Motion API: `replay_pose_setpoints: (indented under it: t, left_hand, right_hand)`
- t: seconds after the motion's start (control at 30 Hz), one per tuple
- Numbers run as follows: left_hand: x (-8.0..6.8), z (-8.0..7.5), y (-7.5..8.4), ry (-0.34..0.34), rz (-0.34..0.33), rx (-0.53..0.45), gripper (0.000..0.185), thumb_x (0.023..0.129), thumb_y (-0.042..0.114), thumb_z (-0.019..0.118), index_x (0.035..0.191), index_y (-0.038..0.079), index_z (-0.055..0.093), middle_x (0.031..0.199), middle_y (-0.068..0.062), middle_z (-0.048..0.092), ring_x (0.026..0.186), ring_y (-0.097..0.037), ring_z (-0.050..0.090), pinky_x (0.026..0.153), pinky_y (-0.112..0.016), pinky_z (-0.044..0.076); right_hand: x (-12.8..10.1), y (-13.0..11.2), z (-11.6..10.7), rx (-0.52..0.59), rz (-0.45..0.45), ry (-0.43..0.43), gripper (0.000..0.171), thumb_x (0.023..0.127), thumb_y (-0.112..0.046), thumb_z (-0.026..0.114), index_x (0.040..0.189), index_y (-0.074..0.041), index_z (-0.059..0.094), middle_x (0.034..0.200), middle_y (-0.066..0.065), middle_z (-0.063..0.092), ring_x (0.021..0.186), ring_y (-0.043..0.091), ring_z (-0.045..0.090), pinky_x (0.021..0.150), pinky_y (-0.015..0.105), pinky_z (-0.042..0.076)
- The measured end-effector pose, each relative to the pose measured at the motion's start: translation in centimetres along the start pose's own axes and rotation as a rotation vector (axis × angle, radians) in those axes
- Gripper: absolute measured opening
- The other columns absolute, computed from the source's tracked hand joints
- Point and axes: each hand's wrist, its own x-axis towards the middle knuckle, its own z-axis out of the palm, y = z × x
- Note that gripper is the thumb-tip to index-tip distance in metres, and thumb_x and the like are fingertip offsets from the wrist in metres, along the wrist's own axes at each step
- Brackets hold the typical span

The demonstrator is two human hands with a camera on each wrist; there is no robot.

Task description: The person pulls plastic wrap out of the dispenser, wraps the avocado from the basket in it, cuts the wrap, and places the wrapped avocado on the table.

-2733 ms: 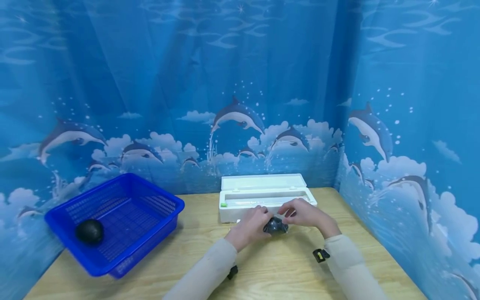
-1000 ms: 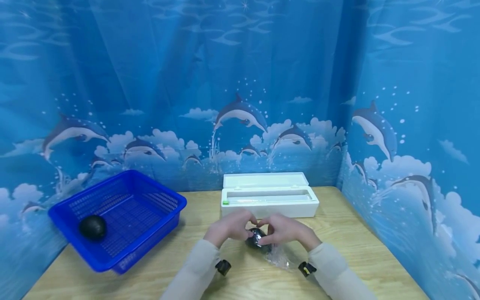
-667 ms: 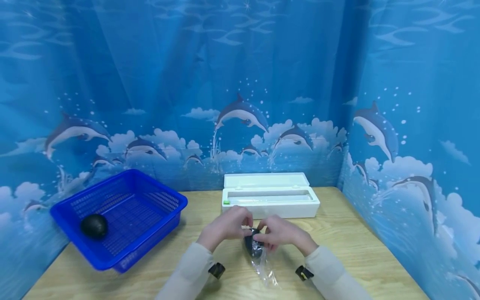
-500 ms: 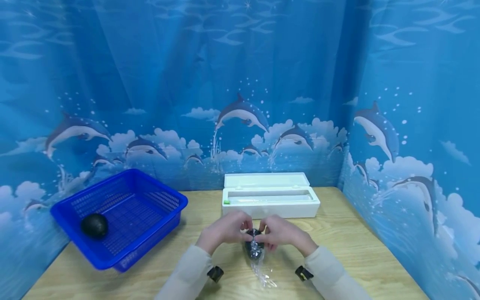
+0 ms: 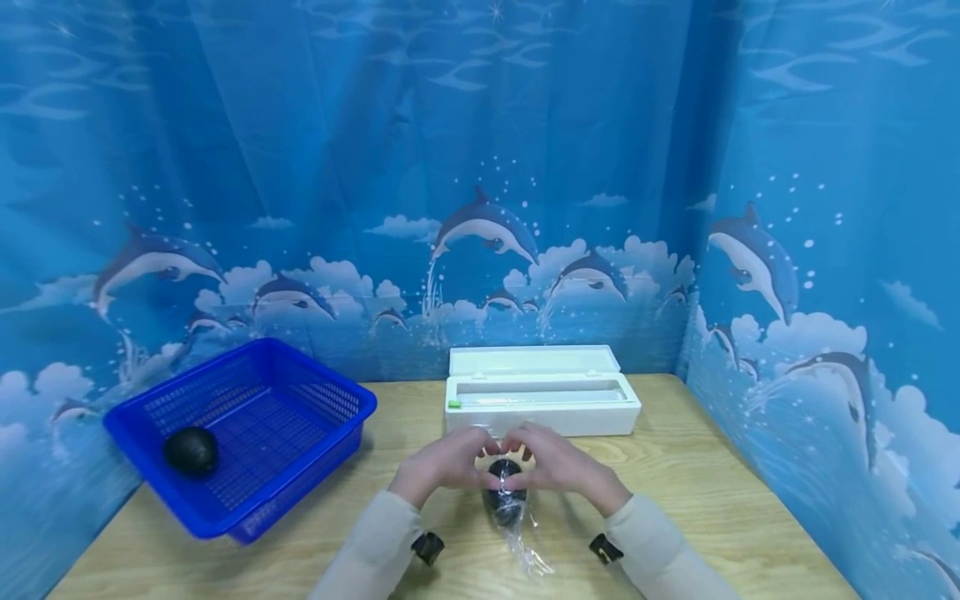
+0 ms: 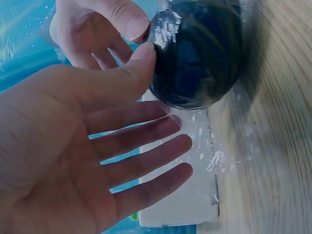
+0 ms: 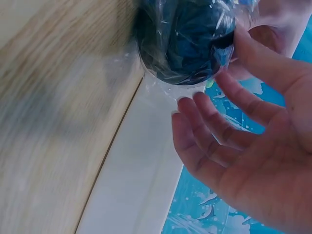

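Between the left-hand grip (image 5: 452,460) and the right-hand grip (image 5: 558,463), a dark avocado (image 5: 507,505) under clear film

Right where the two thumbs meet, the avocado sits on the midline, its long axis pointing towards the person, with its shiny clear film (image 5: 529,558) pulled round it. A crinkled tail of that film trails from the avocado's near end, on the person's side of the grip; more film spreads from its far end, beneath the fingertips. Neither grip is closed round the avocado. On the left, the thumb touches the wrapped side while the other four fingers reach out nearly straight and spread apart. On the right, the thumb also touches the film, and the fingers bend loosely, the index fingertip at the avocado's edge. The underside is hidden, so whether it touches the surface (image 5: 697,467) cannot be told.

Just beyond both grips lies a long white film box (image 5: 551,423), its lid (image 5: 532,361) raised at the back and a small green piece (image 5: 454,405) at its left end. Well to the left of the left-hand grip stands a blue perforated plastic basket (image 5: 300,481), holding a second dark avocado (image 5: 192,451) near its left wall. Behind everything hangs a blue curtain (image 5: 337,125) printed with leaping dolphins (image 5: 483,227) and clouds. Pale sleeves (image 5: 375,533) lead up to the wrists, each with a small black device (image 5: 427,547) beside it.
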Motion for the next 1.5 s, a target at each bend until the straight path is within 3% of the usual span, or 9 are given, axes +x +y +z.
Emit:
replay_pose_setpoints:
  t: [0.13, 0.23, 0.37, 0.53, 0.73, 0.9, 1.07, 1.17, 1.5]
  left_hand:
    - [0.1, 0.0, 0.0, -0.033, -0.023, -0.007, 0.036, 0.091, 0.034, 0.079, 0.118, 0.011, 0.072, 0.111, -0.003, 0.073, 0.099, -0.016, 0.068, 0.089, -0.036, 0.059]
    - [0.4, 0.2, 0.0, -0.053, -0.013, -0.032, 0.030, 0.095, 0.036, 0.074, 0.113, 0.013, 0.075, 0.097, 0.002, 0.072, 0.082, -0.008, 0.062, 0.076, -0.028, 0.055]
    - [0.7, 0.4, 0.0, -0.067, -0.014, -0.066, 0.035, 0.095, 0.039, 0.072, 0.116, 0.010, 0.075, 0.086, 0.004, 0.070, 0.067, -0.007, 0.055, 0.063, -0.023, 0.048]
    - [1.1, 0.9, 0.2, -0.036, 0.008, -0.037, 0.033, 0.099, 0.041, 0.067, 0.107, 0.010, 0.076, 0.078, 0.005, 0.069, 0.062, -0.005, 0.054, 0.061, -0.021, 0.049]
    - [1.2, 1.4, 0.8, 0.030, 0.041, -0.001, 0.032, 0.099, 0.042, 0.066, 0.090, 0.012, 0.074, 0.065, 0.009, 0.056, 0.055, -0.005, 0.047, 0.054, -0.020, 0.042]
    - [1.2, 1.6, 1.2, 0.074, 0.014, 0.025, 0.038, 0.097, 0.046, 0.069, 0.097, 0.008, 0.075, 0.075, 0.001, 0.067, 0.061, -0.006, 0.051, 0.057, -0.021, 0.045]
    - [1.3, 2.1, 1.2, 0.156, -0.023, 0.044, 0.054, 0.085, 0.057, 0.077, 0.108, 0.009, 0.071, 0.099, -0.002, 0.068, 0.079, -0.007, 0.056, 0.070, -0.021, 0.051]
    - [1.4, 2.3, 1.0, 0.176, -0.028, 0.022, 0.058, 0.078, 0.061, 0.082, 0.105, 0.011, 0.069, 0.098, -0.001, 0.067, 0.080, -0.008, 0.055, 0.070, -0.021, 0.050]
    - [1.7, 2.8, 0.7, 0.129, -0.024, -0.004, 0.071, 0.074, 0.066, 0.081, 0.118, 0.012, 0.071, 0.109, -0.001, 0.074, 0.091, -0.009, 0.064, 0.081, -0.025, 0.057]
  right_hand:
    - [0.0, 0.2, -0.3, 0.007, -0.054, -0.048, 0.041, 0.088, -0.019, 0.080, 0.123, -0.003, 0.067, 0.120, 0.012, 0.070, 0.104, 0.028, 0.066, 0.085, 0.035, 0.060]
    - [-0.1, 0.2, -0.8, 0.005, -0.082, -0.085, 0.038, 0.089, -0.011, 0.077, 0.125, -0.001, 0.067, 0.122, 0.013, 0.071, 0.108, 0.029, 0.067, 0.087, 0.037, 0.062]
    - [-0.5, 0.2, -1.4, -0.040, -0.074, -0.107, 0.045, 0.088, -0.017, 0.080, 0.128, -0.002, 0.066, 0.125, 0.014, 0.069, 0.110, 0.030, 0.067, 0.088, 0.038, 0.061]
    - [-1.0, 0.1, -1.7, -0.148, 0.013, -0.141, 0.086, 0.073, -0.036, 0.092, 0.145, -0.009, 0.054, 0.137, 0.014, 0.061, 0.119, 0.033, 0.063, 0.098, 0.049, 0.057]
    - [-1.7, 0.1, -1.8, -0.195, 0.146, -0.251, 0.122, 0.060, -0.027, 0.099, 0.161, -0.015, 0.032, 0.157, 0.021, 0.045, 0.136, 0.041, 0.054, 0.110, 0.057, 0.050]
    - [-1.7, 0.4, -2.7, -0.138, 0.122, -0.238, 0.096, 0.077, -0.030, 0.090, 0.157, -0.009, 0.040, 0.158, 0.019, 0.046, 0.142, 0.040, 0.049, 0.114, 0.057, 0.045]
    - [-1.2, 1.1, -2.8, -0.124, -0.062, -0.129, 0.059, 0.086, -0.023, 0.082, 0.137, -0.004, 0.060, 0.135, 0.014, 0.065, 0.116, 0.033, 0.065, 0.094, 0.046, 0.059]
    - [-1.0, 1.6, -2.6, -0.082, -0.098, -0.159, 0.061, 0.083, -0.022, 0.085, 0.136, -0.004, 0.061, 0.135, 0.014, 0.066, 0.114, 0.032, 0.066, 0.093, 0.044, 0.060]
    - [-1.2, 2.1, -1.9, -0.057, 0.028, -0.260, 0.067, 0.084, -0.027, 0.084, 0.143, -0.009, 0.058, 0.148, 0.014, 0.057, 0.134, 0.033, 0.057, 0.113, 0.053, 0.048]
